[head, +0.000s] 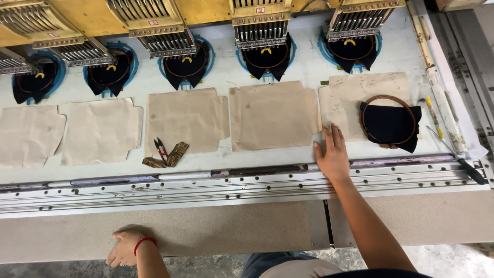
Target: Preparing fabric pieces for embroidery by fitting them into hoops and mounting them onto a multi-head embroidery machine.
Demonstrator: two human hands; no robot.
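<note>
My right hand lies flat, fingers apart, on the white machine table at the lower edge of a tan paper sheet. It holds nothing. Just to its right, on another tan sheet, lies a dark navy fabric piece in a brown hoop. My left hand, with a red cord at the wrist, rests on the front edge of the speckled beige ledge, fingers curled over it.
Several embroidery heads line the back, each over a hooped dark fabric. More tan sheets lie along the table. Red-handled snips and patterned strips sit near the metal rail.
</note>
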